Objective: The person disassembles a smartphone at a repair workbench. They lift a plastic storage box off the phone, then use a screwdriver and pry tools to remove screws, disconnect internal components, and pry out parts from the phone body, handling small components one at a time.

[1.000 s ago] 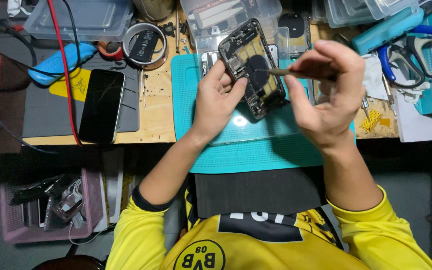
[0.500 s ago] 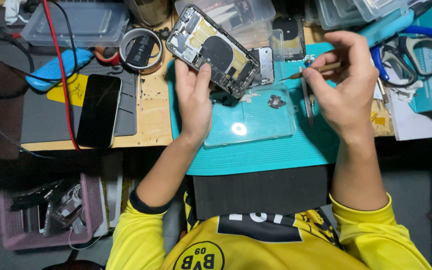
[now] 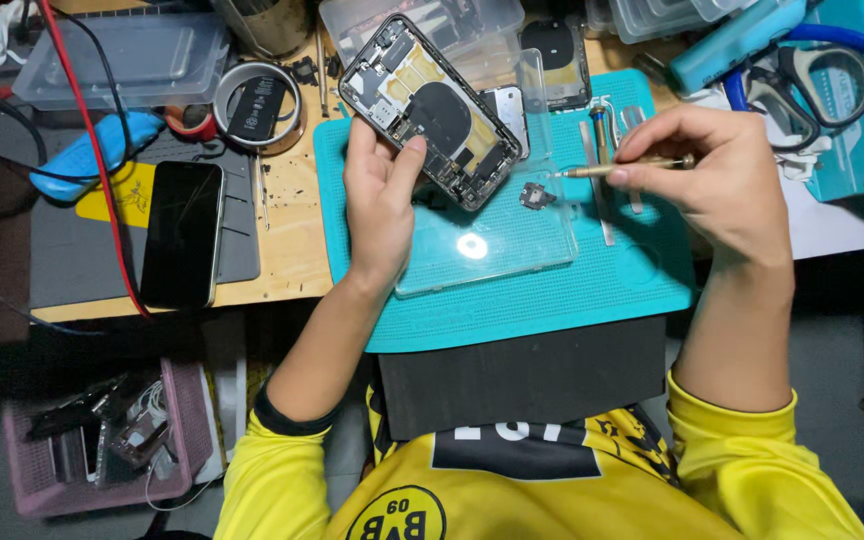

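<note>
Workbench: wooden top, cluttered, with a teal work mat at the centre.
Left hand: left hand grasps the opened phone chassis by its lower edge, thumb on the exposed interior; chassis is tilted, raised over the mat's upper left.
Right hand: right hand pinches a slim screwdriver, tip pointing left.
Small part: dark component lies on a clear plate, just beside the screwdriver tip.
Surroundings: intact black phone lies on a grey pad, well apart; tape roll near the chassis.
</note>
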### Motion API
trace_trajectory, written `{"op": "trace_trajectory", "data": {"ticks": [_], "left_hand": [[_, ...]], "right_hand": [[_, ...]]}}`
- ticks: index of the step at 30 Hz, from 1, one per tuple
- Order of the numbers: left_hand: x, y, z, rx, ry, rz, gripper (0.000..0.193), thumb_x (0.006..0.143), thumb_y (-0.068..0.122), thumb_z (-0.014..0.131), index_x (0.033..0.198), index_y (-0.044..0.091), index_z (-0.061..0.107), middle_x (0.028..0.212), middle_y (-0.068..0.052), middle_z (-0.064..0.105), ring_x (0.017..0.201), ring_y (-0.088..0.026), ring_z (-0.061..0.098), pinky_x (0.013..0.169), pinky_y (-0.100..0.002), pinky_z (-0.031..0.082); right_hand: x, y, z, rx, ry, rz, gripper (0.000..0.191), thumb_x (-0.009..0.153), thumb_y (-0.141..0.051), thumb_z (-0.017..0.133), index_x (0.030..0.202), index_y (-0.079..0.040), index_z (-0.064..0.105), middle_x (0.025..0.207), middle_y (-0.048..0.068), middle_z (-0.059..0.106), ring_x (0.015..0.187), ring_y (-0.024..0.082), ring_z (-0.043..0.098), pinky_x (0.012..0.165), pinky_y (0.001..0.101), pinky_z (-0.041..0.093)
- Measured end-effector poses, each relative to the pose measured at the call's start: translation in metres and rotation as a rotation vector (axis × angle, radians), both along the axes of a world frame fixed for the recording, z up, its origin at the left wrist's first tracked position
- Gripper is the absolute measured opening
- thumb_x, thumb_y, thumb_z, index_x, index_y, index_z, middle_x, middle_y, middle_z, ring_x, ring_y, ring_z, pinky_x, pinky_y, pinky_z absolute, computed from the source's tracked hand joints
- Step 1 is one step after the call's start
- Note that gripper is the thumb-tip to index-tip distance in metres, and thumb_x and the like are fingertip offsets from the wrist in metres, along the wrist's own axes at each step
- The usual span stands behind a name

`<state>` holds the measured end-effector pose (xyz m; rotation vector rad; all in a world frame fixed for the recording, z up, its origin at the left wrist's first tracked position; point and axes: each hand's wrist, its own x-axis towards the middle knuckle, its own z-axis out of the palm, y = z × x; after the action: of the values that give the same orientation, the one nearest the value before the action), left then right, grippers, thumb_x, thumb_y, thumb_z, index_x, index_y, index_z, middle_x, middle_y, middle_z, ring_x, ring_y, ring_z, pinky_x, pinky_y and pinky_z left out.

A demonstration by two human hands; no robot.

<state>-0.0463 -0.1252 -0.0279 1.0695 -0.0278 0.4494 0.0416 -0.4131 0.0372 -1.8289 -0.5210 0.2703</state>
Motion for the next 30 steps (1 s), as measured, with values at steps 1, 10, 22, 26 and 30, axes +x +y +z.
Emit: {"op": "trace_trajectory", "data": {"ticks": [1,10,22,26,30], "left_hand": [[0.0,-0.001,0.0,-0.004,0.0,-0.004,0.05,0.108,-0.004,0.054,0.154,-0.004,0.037,0.145,-0.014,0.057,0.133,-0.02,0.056,0.119,-0.034,0.043],[0.001,0.0,-0.001,-0.023,0.005,-0.02,0.048,0.109,-0.005,0.054,0.154,-0.005,0.037,0.145,-0.016,0.057,0.134,-0.021,0.056,0.12,-0.035,0.044],[0.003,0.001,0.001,-0.026,0.028,-0.022,0.05,0.107,-0.005,0.054,0.153,-0.005,0.037,0.144,-0.016,0.058,0.133,-0.021,0.057,0.118,-0.035,0.044],[0.001,0.001,0.001,-0.012,0.021,-0.014,0.049,0.107,-0.005,0.054,0.153,-0.005,0.038,0.144,-0.016,0.058,0.133,-0.021,0.057,0.118,-0.034,0.043],[0.001,0.001,0.003,-0.021,0.032,-0.019,0.051,0.106,-0.005,0.055,0.153,-0.003,0.037,0.144,-0.015,0.057,0.133,-0.02,0.057,0.118,-0.034,0.044]], "right_hand": [[0.0,-0.001,-0.001,-0.124,-0.018,-0.023,0.018,0.084,0.003,0.083,0.099,0.002,0.072,0.091,0.004,0.071,0.08,0.007,0.065,0.071,0.0224,0.051],[0.006,-0.006,-0.006,-0.217,-0.035,-0.06,0.018,0.085,-0.001,0.083,0.1,0.0,0.072,0.088,0.002,0.071,0.081,0.006,0.066,0.072,0.0214,0.052],[0.0,0.001,0.005,-0.284,-0.031,0.042,0.013,0.086,-0.003,0.081,0.097,0.001,0.075,0.085,0.004,0.072,0.076,0.007,0.064,0.067,0.0227,0.05],[0.001,-0.003,-0.002,-0.062,-0.021,0.039,0.014,0.088,0.0,0.08,0.099,0.001,0.071,0.095,0.002,0.071,0.081,0.006,0.065,0.071,0.0217,0.052],[0.003,0.0,-0.015,-0.004,-0.133,-0.072,0.012,0.099,0.001,0.079,0.107,0.002,0.07,0.102,0.005,0.072,0.092,0.006,0.068,0.082,0.0215,0.054]]}}
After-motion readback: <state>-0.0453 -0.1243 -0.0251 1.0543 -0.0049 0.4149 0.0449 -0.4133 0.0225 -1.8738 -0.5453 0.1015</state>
